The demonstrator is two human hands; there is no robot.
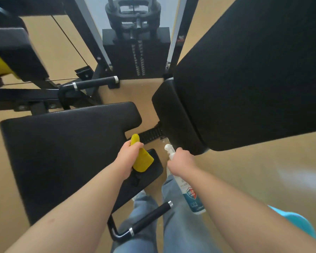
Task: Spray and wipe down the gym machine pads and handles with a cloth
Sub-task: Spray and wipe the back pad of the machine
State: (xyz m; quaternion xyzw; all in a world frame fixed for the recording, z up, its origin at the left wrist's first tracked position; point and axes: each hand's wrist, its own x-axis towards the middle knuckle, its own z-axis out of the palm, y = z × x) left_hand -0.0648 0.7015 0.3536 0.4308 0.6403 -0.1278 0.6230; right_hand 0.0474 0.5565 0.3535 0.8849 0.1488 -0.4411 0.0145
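Note:
My left hand (129,157) is closed around a folded yellow cloth (142,159), held just above the front lobe of the black seat pad (62,147). My right hand (181,162) grips a white spray bottle (189,192) by its neck, nozzle up and pointing left, near the lower edge of the small black back pad (175,115). A large black back pad (254,73) rises to the right. One black handle (150,218) with a chrome ring sticks out below the seat, and another handle (95,83) lies beyond it.
The weight stack (135,52) and its guide rods stand straight ahead between two frame uprights. A yellow and black pad (9,57) of another machine sits at the far left. My jeans-clad legs (171,225) stand on the tan floor beside the seat.

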